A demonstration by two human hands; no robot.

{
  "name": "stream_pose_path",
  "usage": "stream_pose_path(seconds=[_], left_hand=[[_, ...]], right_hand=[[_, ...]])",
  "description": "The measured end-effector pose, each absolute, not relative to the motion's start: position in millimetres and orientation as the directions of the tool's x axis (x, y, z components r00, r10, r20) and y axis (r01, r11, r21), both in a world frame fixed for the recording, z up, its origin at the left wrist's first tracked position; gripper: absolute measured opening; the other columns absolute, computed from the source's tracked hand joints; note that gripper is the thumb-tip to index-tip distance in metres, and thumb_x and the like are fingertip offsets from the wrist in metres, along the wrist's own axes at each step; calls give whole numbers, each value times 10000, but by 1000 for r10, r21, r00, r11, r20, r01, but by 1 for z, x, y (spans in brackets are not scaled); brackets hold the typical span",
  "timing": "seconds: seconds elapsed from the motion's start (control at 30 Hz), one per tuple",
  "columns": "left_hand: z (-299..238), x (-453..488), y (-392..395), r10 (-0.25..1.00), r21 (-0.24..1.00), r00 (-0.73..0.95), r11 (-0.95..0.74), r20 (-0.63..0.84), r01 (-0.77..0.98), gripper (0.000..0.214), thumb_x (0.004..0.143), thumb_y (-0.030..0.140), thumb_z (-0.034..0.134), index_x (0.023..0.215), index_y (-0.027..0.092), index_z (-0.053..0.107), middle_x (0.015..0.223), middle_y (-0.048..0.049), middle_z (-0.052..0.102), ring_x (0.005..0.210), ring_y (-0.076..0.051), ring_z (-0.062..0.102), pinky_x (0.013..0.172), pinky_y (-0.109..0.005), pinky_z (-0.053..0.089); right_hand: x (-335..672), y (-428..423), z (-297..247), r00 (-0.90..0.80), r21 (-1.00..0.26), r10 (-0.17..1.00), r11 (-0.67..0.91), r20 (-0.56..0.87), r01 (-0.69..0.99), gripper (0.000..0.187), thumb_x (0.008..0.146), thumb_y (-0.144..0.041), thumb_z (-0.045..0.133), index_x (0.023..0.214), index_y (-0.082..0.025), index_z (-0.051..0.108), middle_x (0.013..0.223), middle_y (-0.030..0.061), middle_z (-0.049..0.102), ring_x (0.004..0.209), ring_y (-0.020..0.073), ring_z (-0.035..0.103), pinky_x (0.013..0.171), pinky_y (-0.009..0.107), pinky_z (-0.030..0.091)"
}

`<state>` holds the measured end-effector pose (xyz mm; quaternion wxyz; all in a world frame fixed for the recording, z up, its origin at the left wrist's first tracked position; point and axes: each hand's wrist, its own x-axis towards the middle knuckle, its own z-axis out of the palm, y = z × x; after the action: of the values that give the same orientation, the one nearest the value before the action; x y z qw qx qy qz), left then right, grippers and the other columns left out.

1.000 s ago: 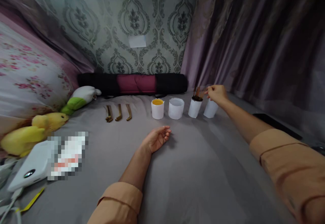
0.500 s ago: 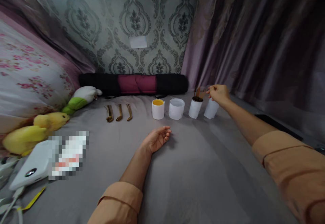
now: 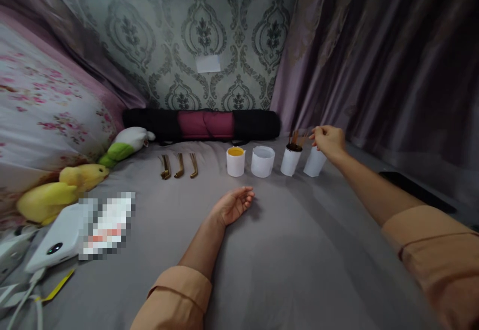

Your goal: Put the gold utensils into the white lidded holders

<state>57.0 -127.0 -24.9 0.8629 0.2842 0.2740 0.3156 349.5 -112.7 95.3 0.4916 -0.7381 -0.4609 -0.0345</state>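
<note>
My right hand (image 3: pixel 330 140) is above the rightmost white cup (image 3: pixel 315 165), its fingers pinched together; whatever lies between them is too small to make out. Just left of it, a white cup with a dark rim (image 3: pixel 290 164) holds several thin brown sticks (image 3: pixel 295 138). Further left stand a wide white cup (image 3: pixel 262 164) and a white cup with a yellow inside (image 3: pixel 235 165). My left hand (image 3: pixel 235 206) rests on the grey sheet (image 3: pixel 269 265) in front of these, fingers loosely curled and apart, holding nothing.
Three small bent golden-brown bundles (image 3: pixel 178 166) lie left of the cups. Along the wall is a black and maroon roll (image 3: pixel 207 124). Plush toys (image 3: pixel 84 176), a white power bank (image 3: pixel 62 238) and cables lie at left. A dark flat object (image 3: pixel 417 192) lies at right.
The whole view has shifted slightly, so things sit a little further right in it. My right hand keeps its pinch above the rightmost cup, and my left hand stays on the sheet.
</note>
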Motion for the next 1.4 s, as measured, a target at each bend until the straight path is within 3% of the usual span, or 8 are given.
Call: stream_pose_path(seconds=[0.33,0.63,1.03,1.4], left_hand=[[-26,56,-126,695,639,653,655,-300,-404,99,797,131,480,817,79,561,688,-58,586,551,-63,524,502,-157,412],[-28,54,-122,692,629,663,657,-285,-415,97,796,139,491,808,84,569,687,-53,583,553,-59,515,505,-163,383],[-29,54,-121,704,632,653,647,-280,-427,81,786,139,503,792,90,567,686,-51,590,554,-60,520,516,-167,384],[-27,54,-121,713,630,644,641,-277,-439,83,781,141,515,794,87,576,688,-57,601,561,-59,528,512,-160,390]], right_hand=[[336,-125,87,602,-832,663,57,445,552,217,812,-230,397,791,-103,571,711,98,612,413,53,467,337,142,339],[305,-139,64,578,-922,749,109,322,372,173,771,-284,461,682,-170,554,603,39,532,424,84,461,310,177,321],[257,-149,22,472,-989,881,-43,28,138,162,719,-328,507,635,-194,539,545,-8,493,401,76,442,331,195,301],[241,-139,-9,402,-987,915,-86,-23,139,207,729,-371,487,656,-184,535,521,-31,473,379,59,415,323,172,269]])
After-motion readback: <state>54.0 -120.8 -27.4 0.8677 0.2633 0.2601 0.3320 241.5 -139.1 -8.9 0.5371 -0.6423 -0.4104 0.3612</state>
